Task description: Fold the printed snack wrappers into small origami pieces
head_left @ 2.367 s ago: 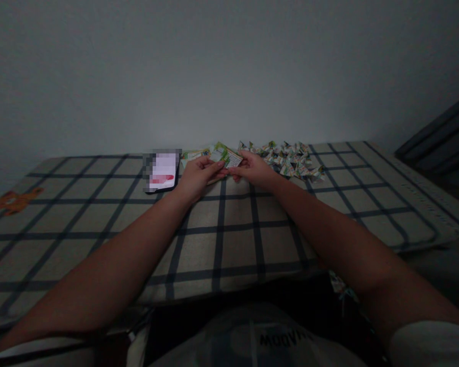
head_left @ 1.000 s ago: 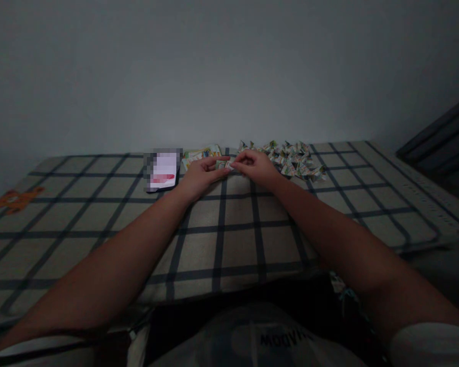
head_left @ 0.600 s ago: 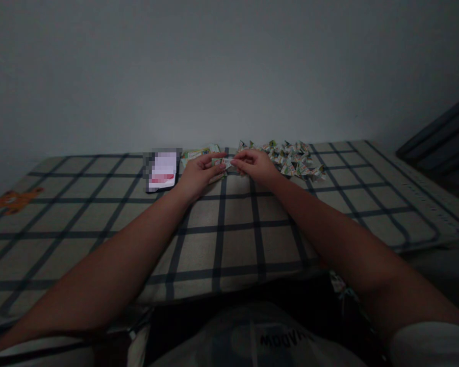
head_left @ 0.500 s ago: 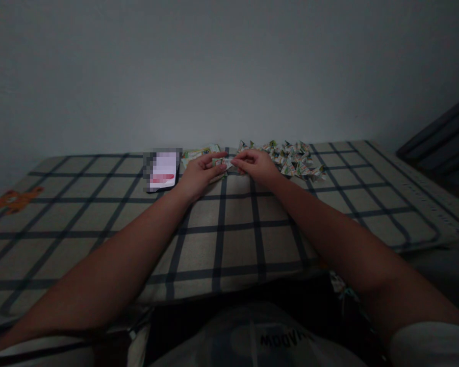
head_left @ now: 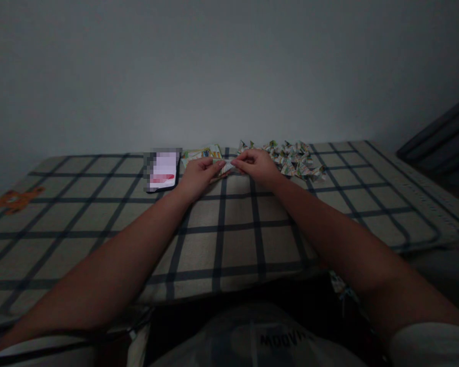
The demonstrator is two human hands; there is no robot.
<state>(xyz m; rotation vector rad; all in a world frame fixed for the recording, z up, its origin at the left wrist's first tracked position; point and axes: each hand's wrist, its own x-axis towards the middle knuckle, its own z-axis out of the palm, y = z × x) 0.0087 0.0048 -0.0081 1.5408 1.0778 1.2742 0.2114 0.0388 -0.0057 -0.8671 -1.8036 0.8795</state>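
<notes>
A small printed paper strip [head_left: 228,165] is stretched between my two hands, above the checked tablecloth. My left hand [head_left: 199,174] is closed, pinching the strip's left side between thumb and fingers. My right hand [head_left: 255,164] pinches its other end with thumb and forefinger. Just right of my right hand lies a group of folded paper pieces [head_left: 296,158] with pointed corners, printed in green, white and orange. Behind my left hand rests a flat stack of green-and-yellow printed paper [head_left: 202,153]. Folds in the held strip are too small to make out.
A phone [head_left: 163,171] with a lit, blurred screen lies left of my left hand. An orange bear-shaped item [head_left: 15,200] sits at the far left of the checked tablecloth [head_left: 237,244]. Behind the table rises a plain wall [head_left: 229,76].
My left fingers have closed down from a spread pose onto the paper strip, and a striped part of it now shows. My right hand has stayed in nearly the same place.
</notes>
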